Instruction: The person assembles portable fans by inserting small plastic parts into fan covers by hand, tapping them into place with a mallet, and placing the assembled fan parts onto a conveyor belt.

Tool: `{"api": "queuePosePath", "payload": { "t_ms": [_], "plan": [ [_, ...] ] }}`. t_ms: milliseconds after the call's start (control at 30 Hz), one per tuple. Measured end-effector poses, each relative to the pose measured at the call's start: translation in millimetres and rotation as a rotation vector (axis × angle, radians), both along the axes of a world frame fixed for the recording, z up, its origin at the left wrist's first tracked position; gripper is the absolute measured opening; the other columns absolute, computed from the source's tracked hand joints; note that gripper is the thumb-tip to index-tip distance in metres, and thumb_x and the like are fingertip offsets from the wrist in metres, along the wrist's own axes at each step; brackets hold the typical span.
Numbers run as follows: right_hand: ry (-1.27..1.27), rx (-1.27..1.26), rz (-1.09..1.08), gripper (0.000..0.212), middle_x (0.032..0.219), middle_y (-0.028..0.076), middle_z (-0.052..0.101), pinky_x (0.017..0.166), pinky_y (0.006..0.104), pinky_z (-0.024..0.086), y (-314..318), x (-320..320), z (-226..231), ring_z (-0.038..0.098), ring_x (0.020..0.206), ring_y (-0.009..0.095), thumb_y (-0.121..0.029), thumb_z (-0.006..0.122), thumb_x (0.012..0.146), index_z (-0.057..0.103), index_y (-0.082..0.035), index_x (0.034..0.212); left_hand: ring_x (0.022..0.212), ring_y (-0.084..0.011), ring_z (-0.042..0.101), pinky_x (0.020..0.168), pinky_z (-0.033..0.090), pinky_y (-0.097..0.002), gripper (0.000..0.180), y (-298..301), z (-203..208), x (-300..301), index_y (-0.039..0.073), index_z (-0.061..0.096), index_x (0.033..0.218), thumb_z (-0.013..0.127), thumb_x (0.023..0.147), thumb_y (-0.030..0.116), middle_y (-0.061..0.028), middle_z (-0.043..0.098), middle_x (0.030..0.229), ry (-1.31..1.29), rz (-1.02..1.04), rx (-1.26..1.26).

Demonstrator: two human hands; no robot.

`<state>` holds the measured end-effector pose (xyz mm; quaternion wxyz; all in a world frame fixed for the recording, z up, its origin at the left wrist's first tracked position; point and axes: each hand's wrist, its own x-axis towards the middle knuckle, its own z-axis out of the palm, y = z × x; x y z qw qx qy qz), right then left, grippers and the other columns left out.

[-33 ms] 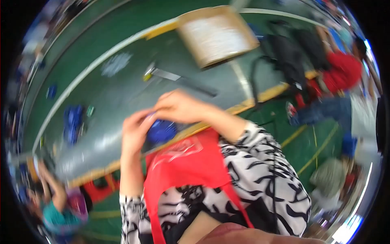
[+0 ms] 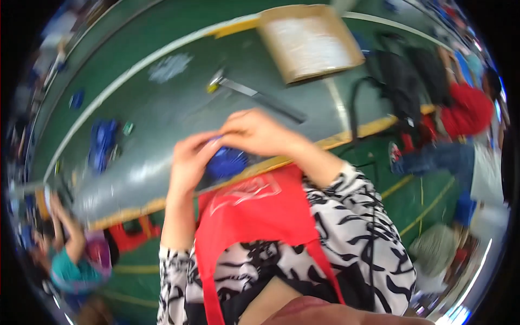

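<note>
My left hand (image 2: 190,157) and my right hand (image 2: 254,131) meet over the table's near edge, fingertips pinched together. A sliver of purplish blue (image 2: 215,137) shows between them, too small and blurred to name. Just below the fingers, at the table edge, lies a blue bundle (image 2: 227,162), partly covered by my hands; what it is made of I cannot make out. Beyond my right hand, a long flat tool with a dark handle and pale blade (image 2: 260,97) rests on the table beside a small yellow item (image 2: 213,85).
An open cardboard box (image 2: 295,75) with whitish contents stands at the far right, near black bags (image 2: 398,81). Several blue pieces (image 2: 103,143) and a small green item (image 2: 128,129) lie to the left. People sit at both ends of the green table (image 2: 124,187).
The whole scene has shifted slightly up and to the right in the picture. Both hands keep their pinched, touching pose.
</note>
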<state>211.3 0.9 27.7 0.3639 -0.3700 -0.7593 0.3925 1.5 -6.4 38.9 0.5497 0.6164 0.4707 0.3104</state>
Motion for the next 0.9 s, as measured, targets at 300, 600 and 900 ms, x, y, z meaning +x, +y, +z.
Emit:
{"api": "queuePosePath", "payload": {
  "t_ms": [300,600,900],
  "plan": [
    [-0.012,-0.004,-0.052,0.011,0.079,0.014,0.063,0.062,0.0358,0.050,-11.1,-15.2,19.2,0.063,0.069,0.028,-0.008,0.064,0.087,0.069,-0.001,0.092,0.086,-0.0099,0.062,0.077,0.051,-0.0243,0.016,-13.7,-9.4,-21.5,-0.002,0.073,0.102,0.069,0.091,0.010,-0.0047,0.068,0.095,-0.270,0.130,-0.014],
    [-0.045,0.073,-0.096,0.008,0.075,0.015,0.063,0.058,0.0391,0.048,-14.5,-20.5,12.5,0.063,0.065,0.032,-0.008,0.064,0.086,0.067,0.000,0.086,0.076,-0.0082,0.061,0.071,0.051,-0.0231,0.018,-14.9,-17.1,-8.0,-0.003,0.072,0.097,0.065,0.094,0.014,-0.0025,0.069,0.084,-0.431,0.190,-0.179],
    [-0.099,0.088,-0.128,0.006,0.071,0.012,0.061,0.056,0.0336,0.046,-11.2,-10.0,1.6,0.060,0.062,0.024,-0.003,0.065,0.086,0.066,0.002,0.087,0.067,-0.0068,0.059,0.062,0.048,-0.0220,0.015,1.5,-28.2,3.6,-0.003,0.071,0.092,0.066,0.092,0.012,-0.0019,0.069,0.078,-0.443,0.169,-0.346]
  ]
}}
